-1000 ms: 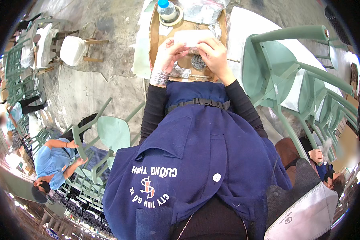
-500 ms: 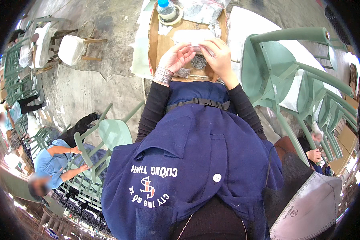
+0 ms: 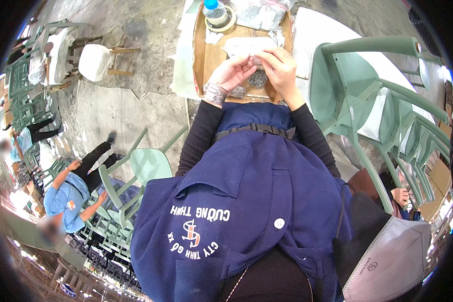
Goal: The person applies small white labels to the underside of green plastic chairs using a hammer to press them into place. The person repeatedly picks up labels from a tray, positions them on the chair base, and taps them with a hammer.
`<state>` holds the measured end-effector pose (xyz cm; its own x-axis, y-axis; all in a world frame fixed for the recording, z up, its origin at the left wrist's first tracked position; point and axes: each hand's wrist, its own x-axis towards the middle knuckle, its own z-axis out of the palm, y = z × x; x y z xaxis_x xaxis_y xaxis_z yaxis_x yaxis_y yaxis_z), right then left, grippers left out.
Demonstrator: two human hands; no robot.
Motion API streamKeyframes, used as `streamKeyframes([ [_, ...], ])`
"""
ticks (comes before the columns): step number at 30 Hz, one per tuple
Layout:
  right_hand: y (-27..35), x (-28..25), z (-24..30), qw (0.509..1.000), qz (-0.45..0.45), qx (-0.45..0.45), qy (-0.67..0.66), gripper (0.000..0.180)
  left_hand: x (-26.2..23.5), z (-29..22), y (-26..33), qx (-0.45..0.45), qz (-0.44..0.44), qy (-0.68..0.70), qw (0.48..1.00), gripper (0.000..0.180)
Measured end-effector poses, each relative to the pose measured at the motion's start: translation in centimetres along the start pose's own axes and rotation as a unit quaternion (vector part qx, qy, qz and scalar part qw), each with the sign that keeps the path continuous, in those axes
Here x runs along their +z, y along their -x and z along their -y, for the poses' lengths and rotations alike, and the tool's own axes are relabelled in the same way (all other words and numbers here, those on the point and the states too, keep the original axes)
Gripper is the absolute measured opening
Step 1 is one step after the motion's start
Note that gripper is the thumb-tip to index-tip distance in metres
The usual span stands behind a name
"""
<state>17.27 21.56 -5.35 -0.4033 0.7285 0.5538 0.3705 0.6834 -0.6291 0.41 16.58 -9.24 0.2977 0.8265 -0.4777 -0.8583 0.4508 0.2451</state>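
My left hand point(image 3: 232, 74), with silver bangles on its wrist, and my right hand point(image 3: 283, 70) meet over a shallow cardboard tray point(image 3: 202, 60). Together the fingers pinch a small dark grey clump of tiny metal pieces point(image 3: 259, 79), held just above the tray's near edge. Behind the hands a white plastic bag point(image 3: 244, 45) lies in the tray. Whether the clump sits inside a clear bag is hidden by my fingers. My dark blue jacket fills the lower part of the view.
A blue-capped water bottle point(image 3: 215, 10) and a clear bag of parts point(image 3: 264, 11) stand at the tray's far end. Green plastic chairs point(image 3: 367, 95) crowd the right beside a white tabletop point(image 3: 317, 35). Another green chair point(image 3: 146, 166) and a seated person in light blue point(image 3: 65, 196) are on the left.
Both hands have drawn closer together and nearer to my body, now gripping the grey clump between them. The person at the left has shifted position.
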Motion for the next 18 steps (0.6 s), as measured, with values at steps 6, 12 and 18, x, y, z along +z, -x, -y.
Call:
streamKeyframes([
  [6, 0.3, 0.1, 0.0, 1.000, -0.002, -0.020, 0.011, 0.030, 0.4, 0.3, -0.3, -0.024, 0.004, 0.016, 1.000, 0.018],
  [12, 0.5, -0.4, -0.4, 0.997, 0.035, -0.055, 0.044, 0.033, -0.1, 0.6, -0.4, -0.016, 0.000, 0.000, 1.000, 0.018],
  [18, 1.1, -0.6, 0.1, 0.999, 0.028, -0.013, 0.019, 0.022, 2.2, 0.5, -0.2, 0.075, -0.064, -0.187, 0.978, 0.020],
])
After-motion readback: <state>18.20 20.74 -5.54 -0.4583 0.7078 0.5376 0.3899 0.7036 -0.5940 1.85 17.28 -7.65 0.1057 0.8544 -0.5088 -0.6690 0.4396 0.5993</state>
